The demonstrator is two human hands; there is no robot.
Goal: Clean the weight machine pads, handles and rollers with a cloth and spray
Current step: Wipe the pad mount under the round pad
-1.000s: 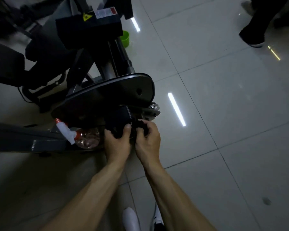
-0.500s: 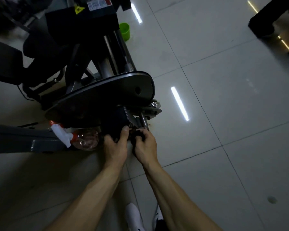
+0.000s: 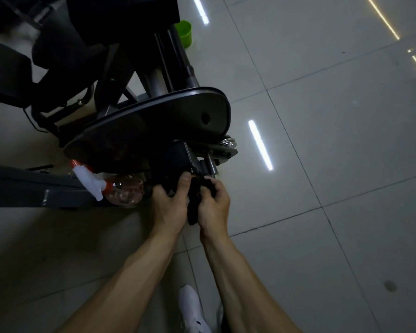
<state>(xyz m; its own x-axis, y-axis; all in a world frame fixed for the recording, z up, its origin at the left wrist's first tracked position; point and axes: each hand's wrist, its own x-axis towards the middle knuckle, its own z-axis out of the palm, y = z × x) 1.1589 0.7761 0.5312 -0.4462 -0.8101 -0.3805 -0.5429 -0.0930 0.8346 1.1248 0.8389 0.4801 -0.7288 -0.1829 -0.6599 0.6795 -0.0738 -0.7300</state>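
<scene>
Between both hands (image 3: pixel 169 209) (image 3: pixel 213 207), gripped dark cloth (image 3: pixel 194 213)

Dim room, pale tiled floor (image 3: pixel 322 116), light-strip reflections (image 3: pixel 260 144)

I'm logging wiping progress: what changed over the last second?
Barely anything: the left hand and right hand eased slightly back from the machine's lower bracket, so more of the dark cloth hangs between them. Both still grip the cloth; the spray bottle lies where it was.
</scene>
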